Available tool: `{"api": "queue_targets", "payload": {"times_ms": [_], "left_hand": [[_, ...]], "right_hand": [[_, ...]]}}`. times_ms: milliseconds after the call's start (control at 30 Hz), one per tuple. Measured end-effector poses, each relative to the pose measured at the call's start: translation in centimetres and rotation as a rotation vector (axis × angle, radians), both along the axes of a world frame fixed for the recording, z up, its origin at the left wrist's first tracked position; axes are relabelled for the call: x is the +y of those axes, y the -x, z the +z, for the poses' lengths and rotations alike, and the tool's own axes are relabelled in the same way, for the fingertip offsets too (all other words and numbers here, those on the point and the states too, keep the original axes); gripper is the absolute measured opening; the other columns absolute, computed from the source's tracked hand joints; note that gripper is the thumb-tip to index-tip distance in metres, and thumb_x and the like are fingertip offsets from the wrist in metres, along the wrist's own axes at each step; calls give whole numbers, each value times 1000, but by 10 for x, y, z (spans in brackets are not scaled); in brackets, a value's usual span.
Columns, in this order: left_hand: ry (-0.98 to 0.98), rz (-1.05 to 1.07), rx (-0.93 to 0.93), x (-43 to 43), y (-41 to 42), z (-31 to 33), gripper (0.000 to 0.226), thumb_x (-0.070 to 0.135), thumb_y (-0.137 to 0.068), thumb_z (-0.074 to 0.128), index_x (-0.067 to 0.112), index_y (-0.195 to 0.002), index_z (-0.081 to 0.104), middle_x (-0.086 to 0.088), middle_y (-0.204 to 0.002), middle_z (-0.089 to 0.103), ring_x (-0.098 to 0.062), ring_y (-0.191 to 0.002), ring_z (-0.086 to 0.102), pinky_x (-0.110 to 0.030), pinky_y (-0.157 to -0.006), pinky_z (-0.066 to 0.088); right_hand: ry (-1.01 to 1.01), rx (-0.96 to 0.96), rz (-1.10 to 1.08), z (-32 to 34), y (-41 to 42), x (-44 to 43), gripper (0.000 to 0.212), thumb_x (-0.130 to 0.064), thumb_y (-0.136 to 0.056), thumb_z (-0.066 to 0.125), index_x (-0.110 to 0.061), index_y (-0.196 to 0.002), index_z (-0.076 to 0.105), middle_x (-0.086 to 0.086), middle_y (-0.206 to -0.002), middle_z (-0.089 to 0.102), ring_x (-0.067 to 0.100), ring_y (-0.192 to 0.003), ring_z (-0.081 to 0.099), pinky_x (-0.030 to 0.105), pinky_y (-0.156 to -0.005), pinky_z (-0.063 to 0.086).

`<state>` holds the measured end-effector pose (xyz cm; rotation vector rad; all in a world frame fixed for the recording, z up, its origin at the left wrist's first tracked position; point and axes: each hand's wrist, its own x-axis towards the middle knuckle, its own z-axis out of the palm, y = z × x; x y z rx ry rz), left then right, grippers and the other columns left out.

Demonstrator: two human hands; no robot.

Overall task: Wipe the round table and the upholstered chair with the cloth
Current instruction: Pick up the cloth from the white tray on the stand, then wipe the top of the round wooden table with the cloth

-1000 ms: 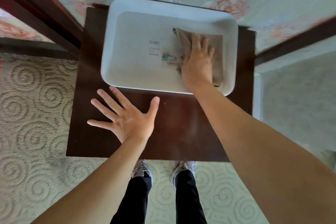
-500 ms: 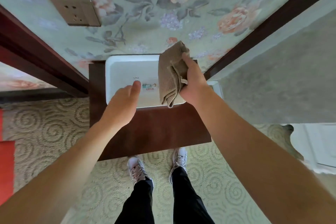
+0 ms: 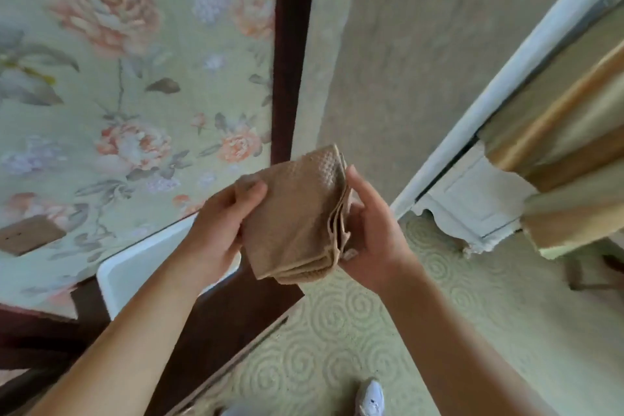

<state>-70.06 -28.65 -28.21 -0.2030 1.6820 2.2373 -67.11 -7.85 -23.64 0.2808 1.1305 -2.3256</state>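
Note:
A folded tan waffle-weave cloth (image 3: 297, 216) is held up in front of me between both hands. My left hand (image 3: 219, 223) pinches its left edge with thumb on top. My right hand (image 3: 371, 230) cups the layered right edge from below. Neither the round table nor the upholstered chair shows in this view.
A white tray (image 3: 135, 267) sits on a dark wooden stand (image 3: 216, 324) at lower left, against floral wallpaper (image 3: 135, 78) with a dark wood post (image 3: 290, 44). A white carved furniture piece (image 3: 472, 199) and gold curtain (image 3: 574, 152) stand at right. Swirl-patterned carpet (image 3: 337, 331) covers the floor.
My right hand lifted the cloth out of the white tray. My left hand came up and took its left edge. The view has swung to the right, away from the stand.

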Motion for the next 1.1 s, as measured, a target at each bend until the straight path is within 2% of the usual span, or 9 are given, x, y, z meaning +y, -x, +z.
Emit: {"api": "queue_targets", "payload": {"times_ms": [167, 233, 367, 467, 567, 667, 933, 1000, 1100], "left_hand": [[240, -115, 364, 118, -20, 80, 34, 62, -62, 79, 43, -91, 73, 14, -98, 77, -4, -91, 72, -23, -77, 54], [226, -203, 476, 177, -31, 99, 30, 55, -64, 81, 32, -80, 70, 11, -80, 74, -6, -77, 70, -16, -68, 52], [221, -355, 618, 302, -54, 118, 43, 49, -64, 87, 22, -67, 54, 3, -63, 53, -12, -61, 54, -21, -56, 46], [224, -351, 692, 397, -74, 122, 46, 50, -62, 86, 17, -73, 56, 4, -66, 60, -11, -62, 58, -25, -59, 48], [160, -452, 659, 486, -98, 125, 32, 55, -65, 80, 30, -73, 63, 14, -69, 65, -6, -68, 63, -20, -64, 49], [141, -566, 651, 566, -112, 130, 29, 60, -66, 77, 35, -79, 69, 13, -78, 72, -4, -78, 69, -17, -68, 51], [165, -666, 758, 761, -105, 106, 26, 63, -69, 74, 38, -79, 69, 21, -75, 70, 6, -72, 62, -11, -68, 47], [144, -727, 727, 813, -97, 88, 30, 63, -66, 75, 39, -84, 71, 20, -78, 72, 5, -75, 64, -13, -68, 49], [190, -823, 710, 890, -78, 59, 58, 70, -64, 72, 37, -111, 63, 10, -100, 74, -5, -94, 69, -25, -79, 55]], "right_hand": [[61, 105, -35, 28, -47, 123, 74, -63, -93, 52, -6, -141, 54, 22, -146, 53, 40, -134, 50, 54, -114, 35], [26, 192, -75, 30, -68, 175, 67, -53, -98, 53, -6, -145, 48, 22, -150, 48, 40, -138, 44, 55, -119, 26], [-27, 289, -83, 44, -118, 291, 47, -33, -105, 47, -4, -141, 52, 21, -145, 54, 38, -135, 50, 49, -110, 41], [-57, 311, -152, 56, -160, 374, 45, -31, -101, 57, -5, -138, 56, 20, -141, 58, 36, -132, 53, 47, -106, 45], [-16, 332, -247, 59, -197, 444, 51, -33, -101, 55, -2, -141, 51, 23, -145, 53, 39, -135, 49, 51, -112, 39], [-47, 287, -360, 56, -224, 505, 43, -29, -100, 58, -5, -135, 59, 20, -139, 60, 35, -129, 55, 46, -106, 46], [-130, 260, -713, 37, -262, 655, 36, -21, -103, 51, -1, -131, 62, 22, -135, 62, 35, -125, 59, 44, -102, 50], [-154, 227, -792, 33, -262, 697, 38, -22, -103, 52, 0, -133, 59, 25, -138, 59, 39, -128, 56, 50, -106, 47], [-198, 170, -903, 30, -258, 764, 37, -23, -105, 49, -2, -134, 59, 24, -139, 59, 40, -129, 55, 52, -107, 45]]}}
